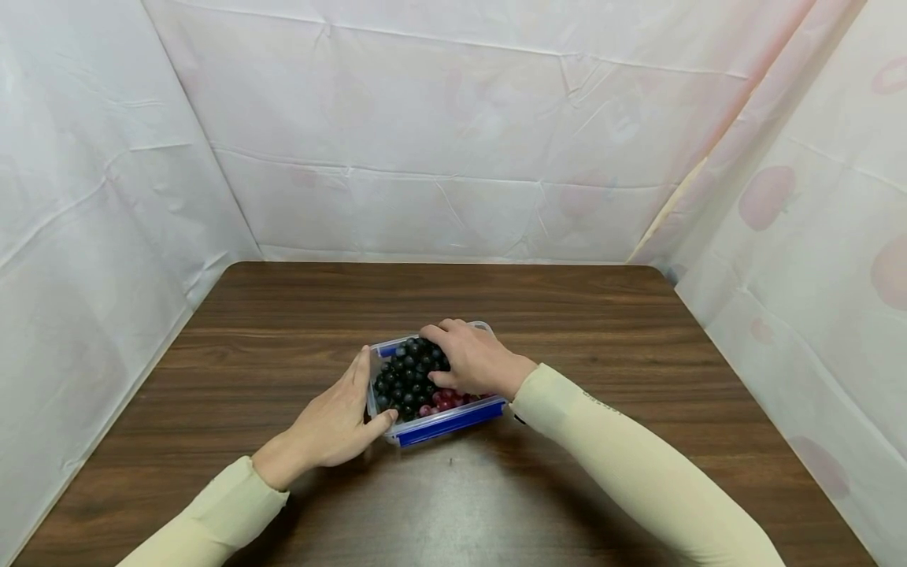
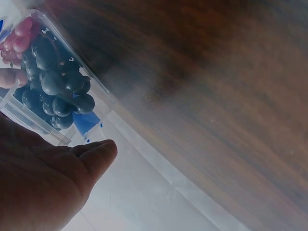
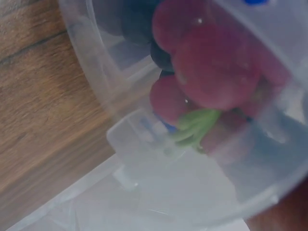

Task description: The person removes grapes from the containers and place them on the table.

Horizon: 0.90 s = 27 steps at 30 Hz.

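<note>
A clear plastic food container (image 1: 383,350) with blue edging is filled with a bunch of black grapes (image 1: 404,378) on the left and red grapes (image 1: 446,400) toward the near right. My left hand (image 1: 333,421) holds its left end, thumb over the near corner of the rim and fingers along the outer wall. Over the black grapes, my right hand (image 1: 475,358) reaches in, fingers and thumb around part of the bunch. In the right wrist view, red grapes (image 3: 214,67) with a green stem (image 3: 197,126) show through the container wall; the right hand is hidden there.
The container stands on a dark brown wood-grain table (image 1: 283,315). Pale patterned sheets (image 1: 425,134) hang behind the table and along both sides.
</note>
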Motion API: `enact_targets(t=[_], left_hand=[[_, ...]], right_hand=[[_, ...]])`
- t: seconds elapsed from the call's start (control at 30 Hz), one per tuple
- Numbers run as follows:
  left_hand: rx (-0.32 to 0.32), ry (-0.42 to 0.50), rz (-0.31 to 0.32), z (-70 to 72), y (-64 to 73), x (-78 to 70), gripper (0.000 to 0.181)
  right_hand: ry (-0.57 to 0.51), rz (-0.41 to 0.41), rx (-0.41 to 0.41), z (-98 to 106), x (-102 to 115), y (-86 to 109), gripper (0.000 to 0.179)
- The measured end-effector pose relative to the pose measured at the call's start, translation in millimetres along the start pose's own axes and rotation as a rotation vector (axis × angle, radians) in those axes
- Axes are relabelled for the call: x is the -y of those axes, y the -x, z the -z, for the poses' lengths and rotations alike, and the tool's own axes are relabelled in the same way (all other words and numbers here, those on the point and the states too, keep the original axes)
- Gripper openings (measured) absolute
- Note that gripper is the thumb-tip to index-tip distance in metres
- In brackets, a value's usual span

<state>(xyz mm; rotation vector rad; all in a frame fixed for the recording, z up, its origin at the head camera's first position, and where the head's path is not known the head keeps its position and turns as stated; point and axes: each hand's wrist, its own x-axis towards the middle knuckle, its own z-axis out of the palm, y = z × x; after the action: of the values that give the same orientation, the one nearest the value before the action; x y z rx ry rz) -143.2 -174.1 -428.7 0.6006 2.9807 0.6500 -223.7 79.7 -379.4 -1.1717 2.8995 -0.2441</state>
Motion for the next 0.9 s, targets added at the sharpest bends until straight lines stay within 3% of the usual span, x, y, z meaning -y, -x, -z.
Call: enact_targets(t=[0.33,0.9], left_hand=[[0.004,-0.001,-0.001,-0.7,0.1,-0.9,0.105],[0.004,-0.006,-0.001,0.7,0.3,-1.3,0.106]], right_hand=[[-0.004,0.003,-0.003,-3.7,-1.8,0.7,0.064],[-0.078,0.097,-0.052,-8.7,-6.0,1.1,0.048]])
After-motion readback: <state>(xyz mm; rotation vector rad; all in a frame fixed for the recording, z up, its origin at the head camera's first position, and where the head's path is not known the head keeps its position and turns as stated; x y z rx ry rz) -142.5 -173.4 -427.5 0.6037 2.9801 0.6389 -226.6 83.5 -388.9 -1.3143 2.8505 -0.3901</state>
